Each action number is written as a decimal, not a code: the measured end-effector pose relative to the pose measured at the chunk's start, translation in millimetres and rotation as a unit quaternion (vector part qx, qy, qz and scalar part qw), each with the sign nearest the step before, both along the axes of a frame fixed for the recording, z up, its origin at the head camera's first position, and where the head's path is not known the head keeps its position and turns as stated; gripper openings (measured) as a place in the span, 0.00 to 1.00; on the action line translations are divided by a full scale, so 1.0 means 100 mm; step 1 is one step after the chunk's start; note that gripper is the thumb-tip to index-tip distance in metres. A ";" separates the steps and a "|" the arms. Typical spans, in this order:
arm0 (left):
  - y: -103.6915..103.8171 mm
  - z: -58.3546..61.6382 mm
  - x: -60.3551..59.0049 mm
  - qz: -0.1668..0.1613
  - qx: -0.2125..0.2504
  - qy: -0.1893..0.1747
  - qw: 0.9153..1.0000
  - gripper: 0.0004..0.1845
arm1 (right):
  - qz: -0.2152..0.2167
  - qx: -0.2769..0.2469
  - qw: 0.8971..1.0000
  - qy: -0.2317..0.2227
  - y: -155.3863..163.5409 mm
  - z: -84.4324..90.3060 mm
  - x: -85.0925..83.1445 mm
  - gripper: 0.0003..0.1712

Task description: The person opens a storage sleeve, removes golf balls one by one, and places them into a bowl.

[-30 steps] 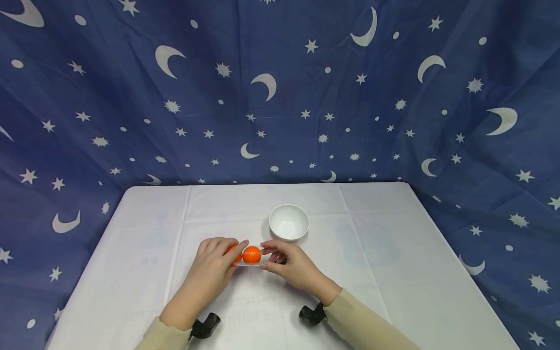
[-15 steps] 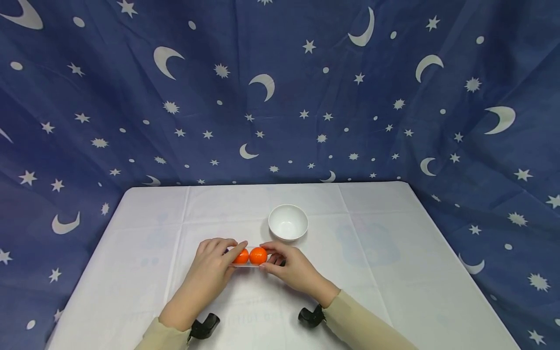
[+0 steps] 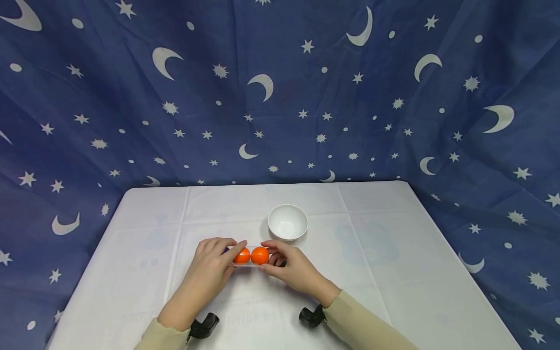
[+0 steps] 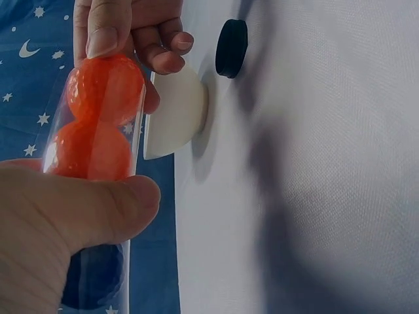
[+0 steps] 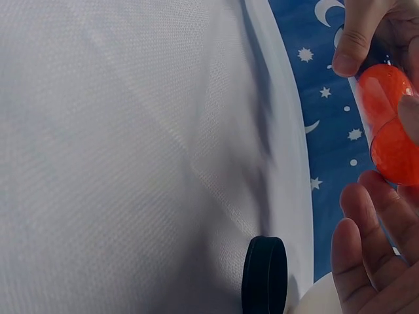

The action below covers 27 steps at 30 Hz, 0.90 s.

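The person's left hand is gripping a clear plastic tube lying level just above the white tablecloth, near the middle of the table; in the left wrist view the thumb is pressing across the tube's side. Two orange balls are sitting side by side inside the tube, touching each other, toward its right end. The right hand is meeting that right end, its fingertips curling over the mouth next to the right ball, so both hands are holding the tube. A white bowl is standing upright just beyond the right hand, a little farther back on the table. A black round cap is lying on the cloth under the right hand, close to the bowl. A blue cloth with moons and stars is hanging behind the table.
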<state>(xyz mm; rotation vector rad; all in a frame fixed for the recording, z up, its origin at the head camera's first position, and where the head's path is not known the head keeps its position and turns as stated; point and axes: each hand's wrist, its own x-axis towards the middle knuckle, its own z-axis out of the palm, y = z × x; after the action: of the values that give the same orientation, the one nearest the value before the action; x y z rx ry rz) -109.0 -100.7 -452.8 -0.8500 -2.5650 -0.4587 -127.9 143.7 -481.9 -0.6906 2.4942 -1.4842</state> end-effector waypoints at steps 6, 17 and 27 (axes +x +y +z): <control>-0.01 0.00 0.01 -0.001 0.004 -0.004 1.000 0.33 | -0.002 -0.005 1.000 0.002 0.02 -0.01 0.00 0.28; -0.02 -0.03 0.00 -0.012 0.032 0.003 0.999 0.32 | -0.009 0.007 1.000 0.010 0.03 0.05 0.01 0.27; -0.05 -0.03 -0.01 -0.007 0.046 0.000 0.999 0.32 | -0.020 0.011 1.000 0.020 0.04 0.10 0.00 0.28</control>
<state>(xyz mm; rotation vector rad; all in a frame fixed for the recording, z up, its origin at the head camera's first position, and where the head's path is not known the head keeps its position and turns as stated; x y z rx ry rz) -109.7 -105.5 -455.3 -0.8365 -2.5189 -0.5763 -127.9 147.3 -471.5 -0.6767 2.5652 -1.4693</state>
